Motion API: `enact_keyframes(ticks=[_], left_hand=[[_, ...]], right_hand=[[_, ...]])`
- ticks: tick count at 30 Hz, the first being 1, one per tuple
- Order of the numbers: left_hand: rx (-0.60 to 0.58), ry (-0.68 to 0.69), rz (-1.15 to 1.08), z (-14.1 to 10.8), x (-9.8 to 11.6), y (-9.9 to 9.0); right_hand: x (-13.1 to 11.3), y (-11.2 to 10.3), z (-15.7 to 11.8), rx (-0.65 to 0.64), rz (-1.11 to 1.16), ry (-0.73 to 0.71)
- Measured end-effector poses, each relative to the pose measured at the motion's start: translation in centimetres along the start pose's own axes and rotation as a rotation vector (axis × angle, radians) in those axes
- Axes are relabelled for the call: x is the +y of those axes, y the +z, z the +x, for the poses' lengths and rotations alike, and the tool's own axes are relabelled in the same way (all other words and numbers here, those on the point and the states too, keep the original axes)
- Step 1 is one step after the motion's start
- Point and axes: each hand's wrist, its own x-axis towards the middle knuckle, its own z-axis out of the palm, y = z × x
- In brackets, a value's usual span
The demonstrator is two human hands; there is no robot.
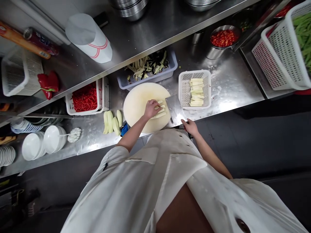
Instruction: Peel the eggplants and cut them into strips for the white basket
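Observation:
My left hand point(152, 109) rests on pale, peeled eggplant strips point(159, 114), its fingers curled over them. The strips lie side by side on a round, cream-coloured cutting board point(136, 103). In my right hand point(190, 127) is the handle of a cleaver point(175, 108). Its broad, shiny blade lies at the right edge of the board, apart from my left fingers. Right of the blade, a white plastic basket point(206, 103) holds stacked cut strips point(196, 92). Several whole peeled eggplants point(110, 121) lie on the steel counter left of the board.
Behind the board, a bluish tub point(173, 64) contains dark and pale peelings. A basket of red chillies point(85, 98) stands at left, near stacked white bowls point(52, 139). A steel shelf point(145, 35) overhangs the counter. Chopped red peppers point(224, 38) fill a metal pot at the back right.

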Motion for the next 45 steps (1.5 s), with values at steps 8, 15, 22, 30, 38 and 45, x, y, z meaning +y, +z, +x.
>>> enact_keyframes(ticks=[8,15,22,30,38,45], left_hand=[[-0.182,-0.027,-0.018,1.0,-0.2,-0.3],[0.062,0.027,0.131,-0.4,1.3,0.2],[0.057,-0.137,0.179,-2.7,4.8,2.7],[-0.044,-0.204,0.192,-2.7,5.7,3.2],[-0.001,-0.205,0.1,-2.6,4.7,4.5],[0.019,-0.19,0.072,-2.7,4.2,5.0]], right_hand=[[-0.6,0.5,0.7,-0.064,0.097,0.05],[-1.0,1.0,1.7,-0.031,0.083,0.003],[-1.4,2.0,2.5,-0.05,0.157,0.018],[-3.1,2.3,2.2,-0.056,0.069,0.021],[-5.6,3.4,2.7,0.0,-0.081,0.004],[-5.0,3.6,2.1,0.036,-0.188,-0.006]])
